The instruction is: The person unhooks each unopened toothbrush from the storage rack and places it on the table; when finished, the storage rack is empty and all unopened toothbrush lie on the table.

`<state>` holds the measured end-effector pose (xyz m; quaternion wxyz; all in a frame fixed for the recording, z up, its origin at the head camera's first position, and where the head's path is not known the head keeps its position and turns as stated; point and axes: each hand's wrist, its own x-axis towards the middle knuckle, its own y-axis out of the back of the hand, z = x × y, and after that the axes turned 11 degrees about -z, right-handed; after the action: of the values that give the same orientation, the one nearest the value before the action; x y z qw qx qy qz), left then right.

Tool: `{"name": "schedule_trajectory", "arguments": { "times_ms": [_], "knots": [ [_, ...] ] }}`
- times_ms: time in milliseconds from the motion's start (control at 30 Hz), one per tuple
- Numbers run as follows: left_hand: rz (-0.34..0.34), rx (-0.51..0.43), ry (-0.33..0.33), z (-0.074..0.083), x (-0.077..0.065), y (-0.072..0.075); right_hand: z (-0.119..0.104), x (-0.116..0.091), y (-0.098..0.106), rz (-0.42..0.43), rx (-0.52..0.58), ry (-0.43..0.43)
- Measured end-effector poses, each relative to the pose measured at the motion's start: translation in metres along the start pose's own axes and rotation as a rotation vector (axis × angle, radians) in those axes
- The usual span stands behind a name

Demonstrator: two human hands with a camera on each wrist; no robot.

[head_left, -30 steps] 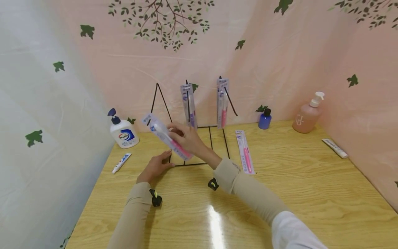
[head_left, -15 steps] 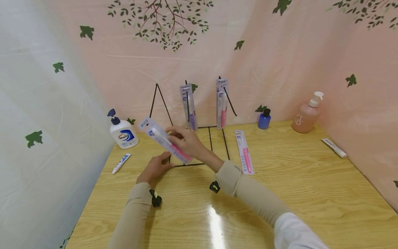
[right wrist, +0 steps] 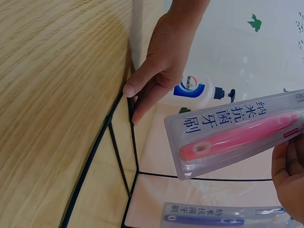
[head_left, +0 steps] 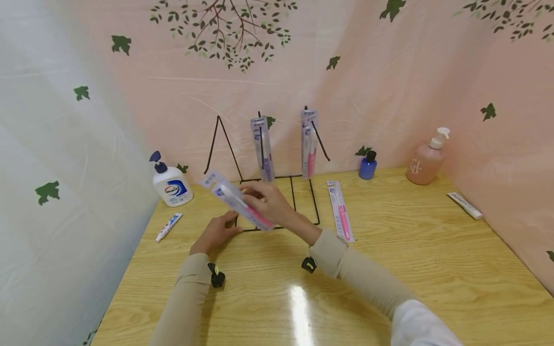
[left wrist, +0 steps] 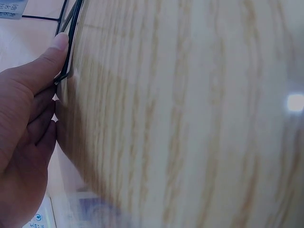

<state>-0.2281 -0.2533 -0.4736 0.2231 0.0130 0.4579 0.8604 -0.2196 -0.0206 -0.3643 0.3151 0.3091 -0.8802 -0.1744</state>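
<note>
My right hand [head_left: 274, 204] pinches a packaged pink toothbrush [head_left: 226, 193], tilted with its header card up to the left, over the left part of a black wire rack [head_left: 314, 202]. In the right wrist view the package [right wrist: 223, 137] shows its pink handle end, with my fingers [right wrist: 289, 183] at its edge. My left hand [head_left: 214, 233] grips the rack's front left corner, thumb on the front wire, fingers by the side wire. The rack's left hook [head_left: 212, 146] is bare. A purple toothbrush pack [head_left: 265, 154] hangs from the middle hook, pink toothbrush packs [head_left: 309, 149] from the right one.
Another packaged pink toothbrush [head_left: 342, 214] lies right of the rack. On the left are a white pump bottle [head_left: 172, 185] and a small toothpaste tube [head_left: 169, 227]. A blue bottle [head_left: 368, 166], a pink pump bottle [head_left: 426, 161] and a white tube [head_left: 465, 205] are on the right.
My right hand has drawn the pink toothbrush pack down, then to the right, away from the left hook, whose end now shows. My left hand stays at the rack corner.
</note>
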Motion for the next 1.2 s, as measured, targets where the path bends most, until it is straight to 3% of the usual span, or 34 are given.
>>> {"name": "schedule_trajectory", "arguments": {
  "times_ms": [333,567,900,1200],
  "knots": [
    [-0.007,0.005,0.001,-0.001,0.0,0.0,0.017,-0.027,0.013,0.013,-0.015,-0.046],
    [-0.013,0.0,0.007,-0.001,0.0,0.001,0.026,-0.053,0.028,0.038,-0.017,-0.136],
    [-0.03,-0.006,0.019,0.001,-0.002,0.002,0.034,-0.082,0.055,0.142,-0.018,-0.273],
    [-0.041,-0.012,0.038,0.001,-0.003,0.002,0.006,-0.105,0.088,0.199,-0.044,-0.374]
  ]
}}
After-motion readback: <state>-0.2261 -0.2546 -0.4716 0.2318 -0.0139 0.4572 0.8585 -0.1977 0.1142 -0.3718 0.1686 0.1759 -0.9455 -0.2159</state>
